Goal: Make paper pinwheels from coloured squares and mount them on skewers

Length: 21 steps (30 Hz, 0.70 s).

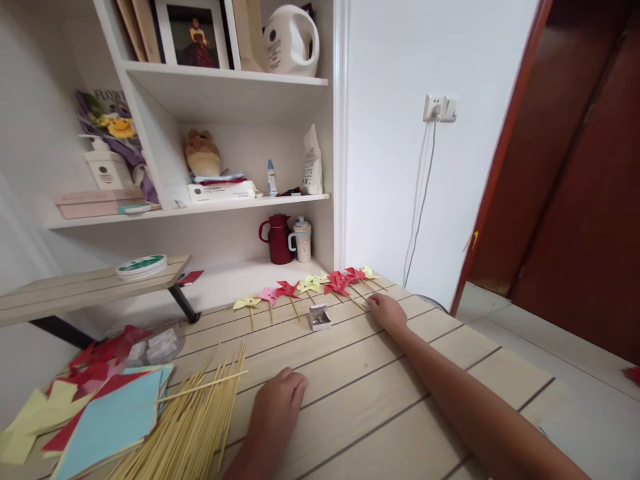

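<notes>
Pinwheels [320, 285] lie with sticks pointing toward the person; right hand [387, 311] rests curled beside them, left hand [280, 398] flat.

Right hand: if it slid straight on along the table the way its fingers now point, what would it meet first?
The right hand points up and left toward the row of paper pinwheels. It would probably meet the stick of the nearest red pinwheel first; it may already be touching it, since depth is unclear.
</notes>
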Each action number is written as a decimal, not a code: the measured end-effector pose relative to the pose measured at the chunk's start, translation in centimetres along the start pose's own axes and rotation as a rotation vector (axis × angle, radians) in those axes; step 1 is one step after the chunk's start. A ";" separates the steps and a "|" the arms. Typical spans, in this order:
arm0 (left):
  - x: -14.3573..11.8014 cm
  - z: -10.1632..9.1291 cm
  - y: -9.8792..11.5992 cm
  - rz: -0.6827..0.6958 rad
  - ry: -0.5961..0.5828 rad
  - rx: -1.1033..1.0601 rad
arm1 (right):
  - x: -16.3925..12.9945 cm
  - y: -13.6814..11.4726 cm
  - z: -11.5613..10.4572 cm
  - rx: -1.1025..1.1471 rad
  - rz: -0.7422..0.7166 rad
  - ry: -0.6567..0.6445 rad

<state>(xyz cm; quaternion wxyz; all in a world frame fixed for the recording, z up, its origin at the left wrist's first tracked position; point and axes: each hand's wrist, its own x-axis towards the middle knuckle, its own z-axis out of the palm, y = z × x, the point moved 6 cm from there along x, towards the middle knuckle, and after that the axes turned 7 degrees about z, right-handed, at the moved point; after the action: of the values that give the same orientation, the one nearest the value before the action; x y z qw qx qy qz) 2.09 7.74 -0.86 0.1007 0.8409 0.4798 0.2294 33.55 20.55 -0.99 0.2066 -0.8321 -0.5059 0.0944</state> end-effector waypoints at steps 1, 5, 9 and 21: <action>0.0 0.0 0.0 -0.004 -0.007 0.006 | 0.3 -0.2 0.2 -0.008 -0.004 -0.007; 0.2 0.2 0.0 -0.016 -0.028 0.006 | 1.1 -1.2 0.8 -0.062 -0.017 -0.023; 0.2 0.3 0.0 -0.007 -0.024 -0.002 | 1.4 -2.0 1.4 -0.118 -0.044 -0.010; 0.2 0.6 -0.1 0.006 -0.034 -0.015 | 1.0 -2.3 2.3 -0.146 -0.049 0.055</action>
<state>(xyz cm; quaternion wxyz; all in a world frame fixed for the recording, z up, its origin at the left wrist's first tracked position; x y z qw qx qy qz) 2.39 8.03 -1.41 0.1147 0.8454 0.4735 0.2189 31.28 22.91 -1.98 0.1615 -0.8347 -0.5257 0.0291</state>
